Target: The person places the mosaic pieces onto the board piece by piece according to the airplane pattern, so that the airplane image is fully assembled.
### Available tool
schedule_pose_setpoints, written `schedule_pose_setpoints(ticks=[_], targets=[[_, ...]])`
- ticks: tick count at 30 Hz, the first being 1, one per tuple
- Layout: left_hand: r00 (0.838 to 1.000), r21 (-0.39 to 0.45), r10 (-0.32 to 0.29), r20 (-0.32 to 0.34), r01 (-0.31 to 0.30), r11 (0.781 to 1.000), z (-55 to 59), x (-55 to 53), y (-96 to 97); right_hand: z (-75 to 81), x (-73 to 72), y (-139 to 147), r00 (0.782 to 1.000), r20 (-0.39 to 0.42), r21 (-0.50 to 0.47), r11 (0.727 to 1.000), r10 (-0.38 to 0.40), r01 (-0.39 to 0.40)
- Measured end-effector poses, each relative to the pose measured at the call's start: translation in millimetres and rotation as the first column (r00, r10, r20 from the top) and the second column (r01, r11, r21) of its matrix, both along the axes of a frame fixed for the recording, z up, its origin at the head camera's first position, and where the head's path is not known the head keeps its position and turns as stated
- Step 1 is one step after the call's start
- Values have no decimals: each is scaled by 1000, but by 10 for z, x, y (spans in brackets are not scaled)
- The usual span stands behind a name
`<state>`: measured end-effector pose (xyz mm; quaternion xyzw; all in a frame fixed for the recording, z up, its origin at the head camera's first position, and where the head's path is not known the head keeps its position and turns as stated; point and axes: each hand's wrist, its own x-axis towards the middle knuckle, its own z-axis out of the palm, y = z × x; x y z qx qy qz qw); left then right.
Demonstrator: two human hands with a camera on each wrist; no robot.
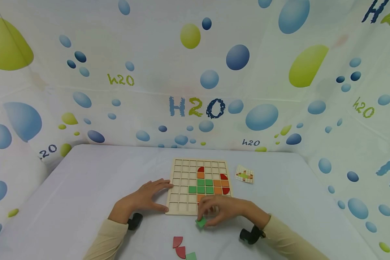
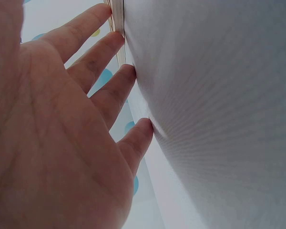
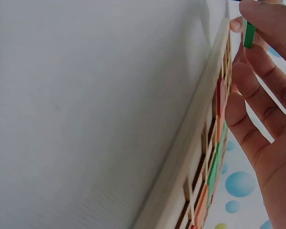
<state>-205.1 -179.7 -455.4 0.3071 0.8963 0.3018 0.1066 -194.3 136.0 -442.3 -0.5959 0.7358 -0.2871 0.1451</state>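
Note:
A wooden grid board (image 1: pixel 182 206) lies on the white table, with green, orange and red tiles in some of its cells. My left hand (image 1: pixel 145 196) rests at the board's left edge, fingers spread; in the left wrist view its fingertips (image 2: pixel 115 39) touch the board's side. Just in front of the board's near edge, my right hand (image 1: pixel 222 210) pinches a green square tile (image 1: pixel 200 222) between thumb and fingers. The right wrist view shows that tile edge-on (image 3: pixel 249 34) between the fingers, apart from the board. My right hand hides part of the board's lower right.
A small pattern card (image 1: pixel 245 174) lies right of the board. Near the front of the table are two red quarter-round tiles (image 1: pixel 180 252) and another green tile (image 1: pixel 191 256), cut off by the frame. A bubble-printed curtain (image 1: pixel 149 72) hangs behind the table.

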Motion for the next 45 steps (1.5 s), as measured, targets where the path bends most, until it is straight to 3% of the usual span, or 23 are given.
schedule_pose_setpoints(ticks=[8,24,29,38,45], targets=[[1000,4,-3,2,3,1000,-5,-6,-5,11,-100,9,998,47,14,999,-48,47],[1000,4,-3,6,3,1000,-18,-8,-17,-20,-221,-68,986,-4,-9,986,-164,164],[1000,1,0,8,0,1000,-15,-3,-16,-19,-272,-82,977,36,-21,977,-210,211],[1000,7,-19,-11,19,1000,-21,-15,-23,-50,-403,-141,957,2,-46,956,-290,290],[1000,7,-17,-9,17,1000,5,-6,-15,-36,-485,-159,925,-32,-22,926,-378,378]])
